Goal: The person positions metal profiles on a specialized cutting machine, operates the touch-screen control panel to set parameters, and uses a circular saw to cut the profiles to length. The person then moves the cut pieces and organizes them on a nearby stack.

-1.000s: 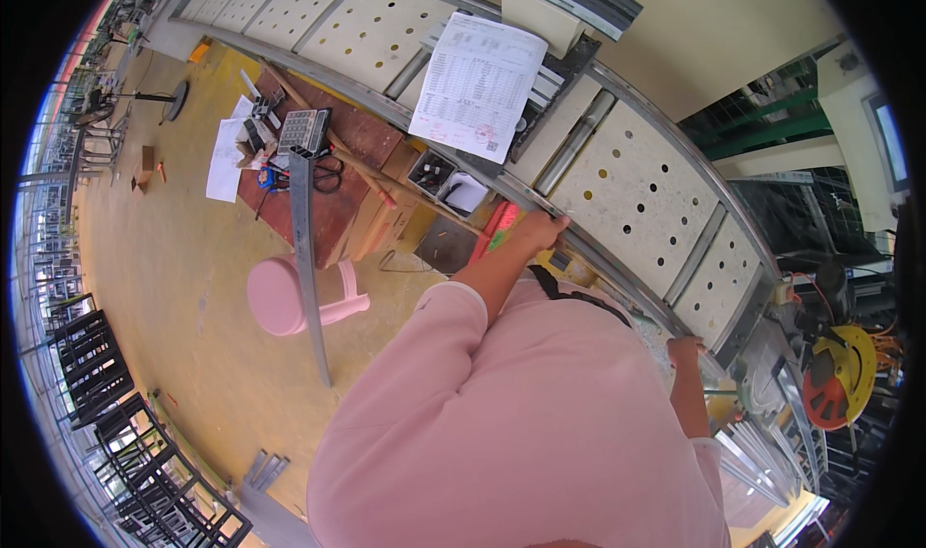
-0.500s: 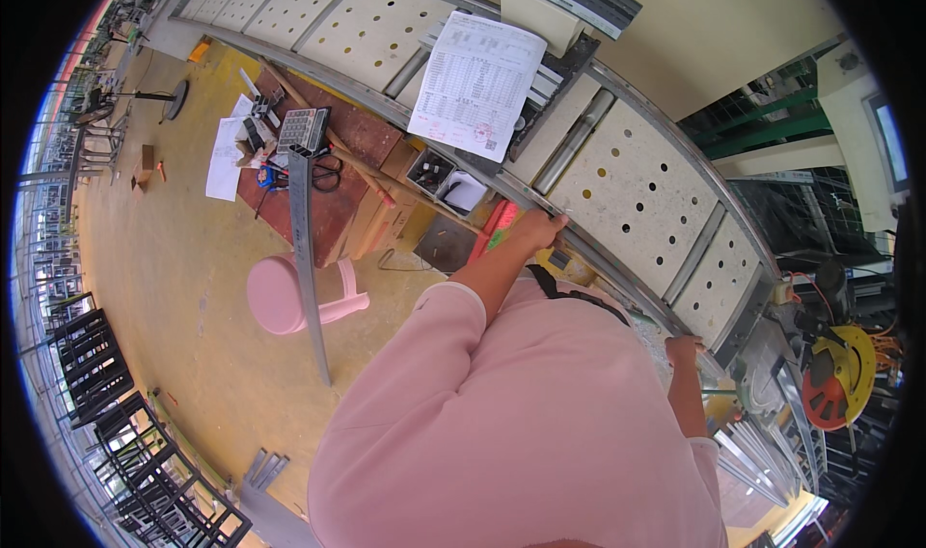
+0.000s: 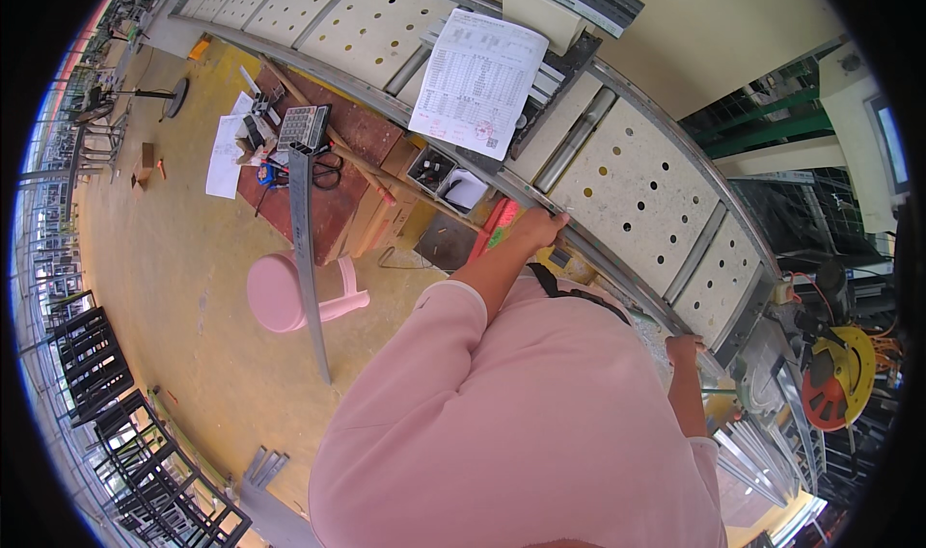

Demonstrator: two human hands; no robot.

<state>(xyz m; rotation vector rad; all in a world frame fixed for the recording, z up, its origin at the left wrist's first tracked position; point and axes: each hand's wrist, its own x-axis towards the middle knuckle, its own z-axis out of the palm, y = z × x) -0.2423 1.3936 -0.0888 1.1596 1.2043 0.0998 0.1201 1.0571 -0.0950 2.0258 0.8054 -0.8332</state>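
Observation:
A long bench [image 3: 637, 157] with pale perforated panels and a metal frame curves across in front of me. My left hand [image 3: 538, 228] is closed over the near metal rail [image 3: 617, 263] of this bench, below the printed sheet. Farther right along the same rail, near the bench's right end, my right hand [image 3: 683, 348] also grips the edge; its fingers are partly hidden. A white printed sheet [image 3: 477, 85] with a table and a red stamp lies across the bench, up and left of my left hand.
On the left, a reddish-brown table [image 3: 362, 177] carries a calculator [image 3: 304, 127] and papers [image 3: 225, 162]. A slanted metal bar [image 3: 307, 259] stands before a pink stool [image 3: 275, 294]. At right are a yellow-and-red grinder-like disc tool [image 3: 839, 379] and metal strips [image 3: 752, 461].

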